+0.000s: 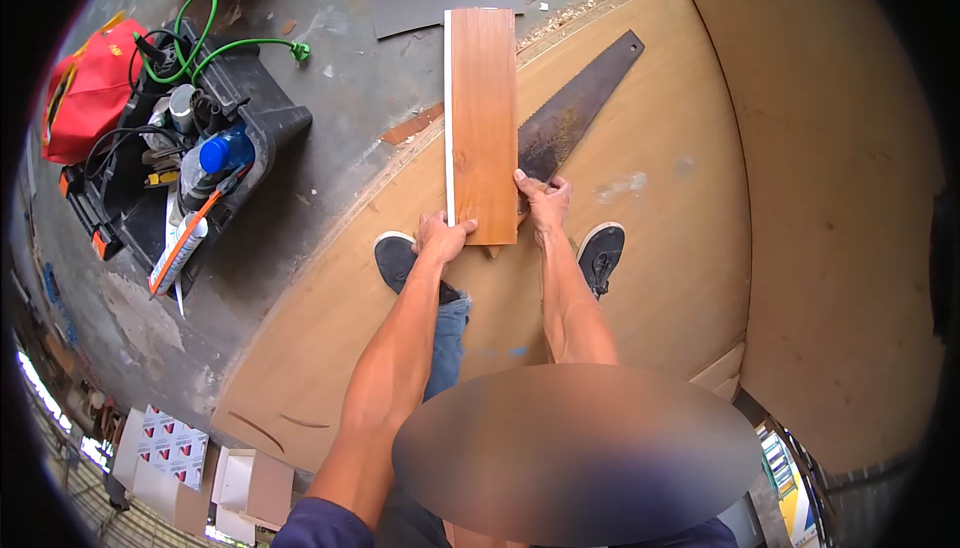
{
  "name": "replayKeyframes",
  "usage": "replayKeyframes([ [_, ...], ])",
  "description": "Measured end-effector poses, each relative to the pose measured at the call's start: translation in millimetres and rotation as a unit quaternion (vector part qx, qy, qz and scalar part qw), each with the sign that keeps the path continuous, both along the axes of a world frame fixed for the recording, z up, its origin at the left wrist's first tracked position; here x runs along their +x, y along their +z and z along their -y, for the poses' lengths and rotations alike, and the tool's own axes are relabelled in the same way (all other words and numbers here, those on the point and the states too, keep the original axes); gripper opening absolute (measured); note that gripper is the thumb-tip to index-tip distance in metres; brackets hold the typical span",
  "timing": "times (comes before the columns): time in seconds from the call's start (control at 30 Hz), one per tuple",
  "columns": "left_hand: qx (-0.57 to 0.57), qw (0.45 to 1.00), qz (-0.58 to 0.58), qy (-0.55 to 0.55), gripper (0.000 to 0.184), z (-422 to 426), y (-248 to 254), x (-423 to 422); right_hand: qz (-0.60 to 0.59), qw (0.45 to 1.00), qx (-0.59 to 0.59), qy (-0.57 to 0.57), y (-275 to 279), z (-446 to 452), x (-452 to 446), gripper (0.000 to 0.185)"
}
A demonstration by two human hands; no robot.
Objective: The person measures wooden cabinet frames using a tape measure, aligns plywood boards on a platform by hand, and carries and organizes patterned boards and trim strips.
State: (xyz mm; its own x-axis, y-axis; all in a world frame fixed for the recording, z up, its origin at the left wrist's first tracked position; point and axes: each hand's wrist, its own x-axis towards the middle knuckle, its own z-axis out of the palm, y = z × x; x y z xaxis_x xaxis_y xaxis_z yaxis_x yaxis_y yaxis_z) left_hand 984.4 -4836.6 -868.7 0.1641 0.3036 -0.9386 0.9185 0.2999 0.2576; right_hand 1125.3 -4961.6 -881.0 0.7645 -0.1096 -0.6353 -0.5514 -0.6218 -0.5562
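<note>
A reddish-brown wooden plank (484,128) with a white strip along its left edge is held lengthwise in front of me. My left hand (443,238) grips its near left corner, thumb on top. At the plank's right edge, my right hand (546,202) is closed with the thumb against the wood, its other fingers partly hidden. Beneath the plank lies a hand saw (580,108), its worn dark blade pointing away to the right. The plank covers most of the saw's handle, close to my right hand.
A plywood sheet (660,218) lies under my shoes, with sawdust along its far edge. To the left stands a black tool box (270,133) with bottles and a green cable, beside a red bag (92,93). Cardboard boxes (255,488) sit lower left. Another wooden panel (840,168) is at right.
</note>
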Motion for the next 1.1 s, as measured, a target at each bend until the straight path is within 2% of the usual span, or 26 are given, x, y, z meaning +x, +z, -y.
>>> replayKeyframes([
  [0.03,-0.038,0.999,-0.02,-0.016,0.063,-4.0,5.0,-2.0,-0.13,0.982,0.135,-0.015,-0.8,8.1,3.7,0.096],
  [0.07,-0.045,0.999,0.014,-0.016,0.059,-6.1,10.6,-6.1,-0.135,0.982,0.134,-0.017,6.6,2.2,-1.3,0.096],
  [0.13,-0.052,0.998,0.043,-0.016,0.056,-12.4,29.0,-12.1,-0.011,0.993,0.116,-0.028,29.5,-16.3,-15.6,0.094],
  [0.2,0.113,0.987,0.11,-0.006,0.044,-23.3,47.6,-5.7,-0.02,0.987,0.161,-0.024,53.7,-48.0,-13.5,0.088],
  [0.27,0.151,0.977,0.148,0.014,0.044,-42.9,44.7,-5.5,0.04,0.976,0.209,-0.052,58.6,-75.1,-13.5,0.084],
  [0.33,0.177,0.961,0.207,0.045,0.045,-74.6,46.7,0.7,0.073,0.977,0.196,-0.041,47.5,-102.9,-9.9,0.081],
  [0.4,0.21,0.952,0.213,0.062,0.046,-110.2,44.8,11.9,0.101,0.97,0.216,-0.043,49.6,-143.0,0.5,0.081],
  [0.47,0.177,0.951,0.21,0.139,0.052,-146.9,70.5,36.1,0.122,0.973,0.195,-0.028,36.1,-180.1,11.0,0.081],
  [0.5,0.229,0.934,0.24,0.133,0.051,-160.1,59.8,36.8,0.145,0.974,0.174,-0.011,26.9,-195.6,15.4,0.081],
  [0.53,0.23,0.934,0.238,0.132,0.051,-165.5,51.9,33.2,0.144,0.974,0.174,-0.012,19.5,-207.4,20.0,0.081],
  [0.6,0.382,0.909,0.133,0.099,0.052,-181.7,66.2,33.6,0.129,0.975,0.174,-0.044,3.0,-238.1,21.5,0.085],
  [0.63,0.393,0.911,0.102,0.074,0.055,-180.3,78.5,27.1,0.121,0.975,0.183,-0.042,-3.6,-249.1,23.9,0.085],
  [0.67,0.395,0.905,0.125,0.1,0.052,-175.2,84.2,13.5,0.097,0.968,0.227,-0.045,-11.8,-257.4,24.1,0.078],
  [0.73,0.319,0.927,0.168,0.101,0.045,-160.9,99.6,-27.3,0.048,0.948,0.311,-0.053,-26.1,-269.1,20.5,0.064],
  [0.8,0.21,0.956,0.175,0.103,0.042,-137.3,106.7,-83.8,-0.06,0.928,0.366,-0.027,-32.6,-278.6,22.3,0.047],
  [0.83,0.158,0.964,0.163,0.137,0.04,-119.2,97.0,-126.4,-0.101,0.937,0.334,-0.029,-30.5,-284.9,19.7,0.044],
  [0.9,-0.006,0.95,0.092,0.298,0.043,-93.2,114.1,-196.5,-0.165,0.937,0.309,-0.001,-25.7,-284.0,18.9,0.04],
  [0.97,-0.031,0.893,-0.004,0.449,0.042,-58.9,135.3,-267.7,-0.191,0.929,0.31,0.057,-22.1,-277.4,18.8,0.04],
  [1.0,-0.011,0.884,-0.039,0.466,0.04,-36.0,140.3,-307.9,-0.19,0.93,0.303,0.086,-17.5,-273.9,17.8,0.04],
  [1.1,0.048,0.906,-0.125,0.401,0.034,28.9,185.0,-400.0,-0.247,0.916,0.285,0.138,-6.3,-253.7,15.9,0.043],
])
